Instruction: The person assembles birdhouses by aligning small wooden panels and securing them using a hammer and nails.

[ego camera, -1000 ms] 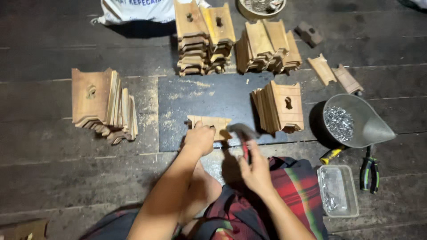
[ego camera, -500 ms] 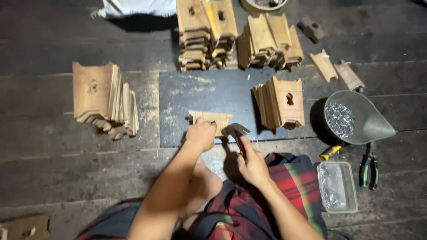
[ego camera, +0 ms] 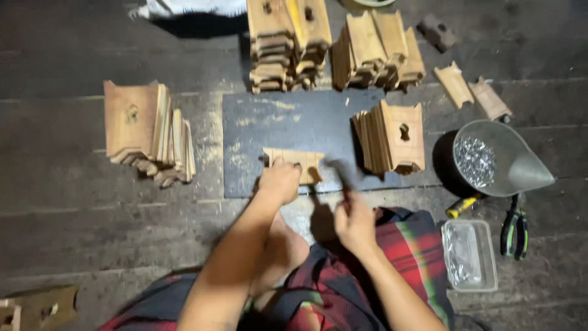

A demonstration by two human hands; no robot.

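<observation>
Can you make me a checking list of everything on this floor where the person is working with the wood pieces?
Surface: dark plank floor with a dark flat mat in the middle.
Job's things: small wooden piece lying flat on the mat; a blurred hammer.
Clutter: stacks of shaped wooden pieces left, top and right; metal scoop of nails; clear plastic box; green-handled pliers; yellow-handled tool.
Hands: left hand presses on the small wooden piece; right hand grips the hammer.
Cables: nothing seen.
Surroundings: red plaid cloth over the person's lap; white bag at the top edge.
</observation>
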